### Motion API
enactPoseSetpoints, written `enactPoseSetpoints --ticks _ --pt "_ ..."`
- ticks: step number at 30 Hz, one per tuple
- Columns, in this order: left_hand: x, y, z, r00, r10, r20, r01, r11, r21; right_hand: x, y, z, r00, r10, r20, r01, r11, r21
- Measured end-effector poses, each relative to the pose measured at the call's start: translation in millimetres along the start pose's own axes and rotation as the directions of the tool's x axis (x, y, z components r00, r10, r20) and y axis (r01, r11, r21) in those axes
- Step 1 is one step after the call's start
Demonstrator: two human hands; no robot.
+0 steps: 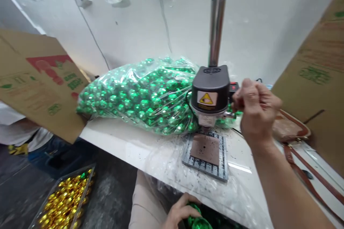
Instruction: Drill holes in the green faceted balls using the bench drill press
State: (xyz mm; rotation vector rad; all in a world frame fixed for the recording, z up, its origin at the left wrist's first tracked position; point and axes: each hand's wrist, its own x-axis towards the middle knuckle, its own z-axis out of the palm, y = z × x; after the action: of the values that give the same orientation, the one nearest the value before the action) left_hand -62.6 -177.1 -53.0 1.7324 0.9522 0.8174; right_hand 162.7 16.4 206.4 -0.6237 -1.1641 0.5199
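A small bench drill press (211,91) with a dark motor housing and a warning label stands on the white table. To its right, my right hand (254,111) is closed at the end of its feed lever (228,114); the fingers cover the grip. Below the chuck lies a slotted metal base (223,157) carrying a brown square plate (204,150) with a small dark hole. My left hand (181,211) is low at the table's front edge, its fingers curled on a shiny green ball (194,209). Another green ball (201,223) is right beside it.
A large clear bag (139,94) of green balls lies behind and left of the press. Cardboard boxes stand at left (43,82) and right (317,75). A brown-strapped bag (291,127) rests on the right. On the floor, a clear tub (90,182) holds gold balls.
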Motion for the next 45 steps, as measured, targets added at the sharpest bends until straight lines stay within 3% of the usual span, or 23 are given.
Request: enactPoseSetpoints --ticks 6,8,10,12,14,17,20,22,24,26,28,31,34,39,41,42,43,45 --pt "-4 -23 15.6 0.973 -0.192 0.13 0.202 0.977 -0.073 -2 -1 4 0.992 -0.094 -0.084 0.096 0.995 0.019" --pt "-8 -30 19.4 0.931 -0.334 0.147 0.34 0.94 -0.019 -2 -3 6 0.988 -0.106 -0.115 0.108 0.994 0.011" --pt "-11 -32 21.0 0.857 -0.485 0.173 0.485 0.873 0.044 -2 -4 7 0.985 -0.118 -0.125 0.116 0.993 -0.02" --pt "-10 -29 20.8 0.807 -0.557 0.197 0.557 0.828 0.059 0 -4 6 0.981 -0.156 -0.118 0.149 0.987 -0.068" --pt "-6 -23 19.9 0.854 -0.483 0.197 0.487 0.873 0.029 2 -2 5 0.983 -0.165 -0.082 0.158 0.984 -0.087" --pt "3 -4 14.6 0.96 -0.205 0.19 0.217 0.975 -0.048 4 1 5 0.985 -0.161 -0.063 0.157 0.986 -0.054" --pt "13 28 -4.2 0.99 -0.025 0.141 0.032 0.998 -0.046 4 2 6 0.984 -0.161 -0.083 0.158 0.987 -0.039" --pt "22 47 -26.4 1.0 0.016 0.019 -0.017 0.995 0.097 3 2 7 0.983 -0.163 -0.086 0.16 0.986 -0.034" --pt "33 57 -53.8 0.984 0.044 -0.171 0.016 0.942 0.335 3 2 7 0.982 -0.169 -0.082 0.168 0.986 -0.021" --pt "46 57 -81.9 0.932 0.073 -0.354 0.148 0.818 0.556 3 2 6 0.981 -0.175 -0.081 0.175 0.985 -0.013" --pt "57 48 -105.3 0.885 0.09 -0.458 0.285 0.673 0.683 3 2 6 0.98 -0.18 -0.08 0.18 0.984 -0.009" --pt "68 30 -125.5 0.913 0.081 -0.401 0.287 0.571 0.769 2 1 5 0.981 -0.184 -0.07 0.183 0.983 -0.019" --pt "68 15 -129.2 0.958 0.081 -0.275 0.17 0.611 0.773 1 0 6 0.982 -0.173 -0.08 0.17 0.985 -0.036" --pt "55 6 -127.5 0.944 0.132 -0.303 0.119 0.72 0.684 0 -2 7 0.985 -0.15 -0.091 0.146 0.988 -0.04" --pt "51 5 -135.9 0.896 0.219 -0.386 0.094 0.756 0.647 0 -3 7 0.987 -0.127 -0.099 0.123 0.992 -0.038" --pt "50 4 -143.8 0.838 0.281 -0.468 0.097 0.767 0.634 -1 -3 7 0.989 -0.109 -0.102 0.106 0.994 -0.038" --pt "50 2 -154.3 0.751 0.338 -0.567 0.119 0.776 0.62 -1 -3 7 0.99 -0.091 -0.104 0.088 0.995 -0.036" --pt "54 -1 -182.5 0.526 0.393 -0.754 0.212 0.799 0.563 -2 -4 7 0.992 -0.06 -0.109 0.057 0.998 -0.035"
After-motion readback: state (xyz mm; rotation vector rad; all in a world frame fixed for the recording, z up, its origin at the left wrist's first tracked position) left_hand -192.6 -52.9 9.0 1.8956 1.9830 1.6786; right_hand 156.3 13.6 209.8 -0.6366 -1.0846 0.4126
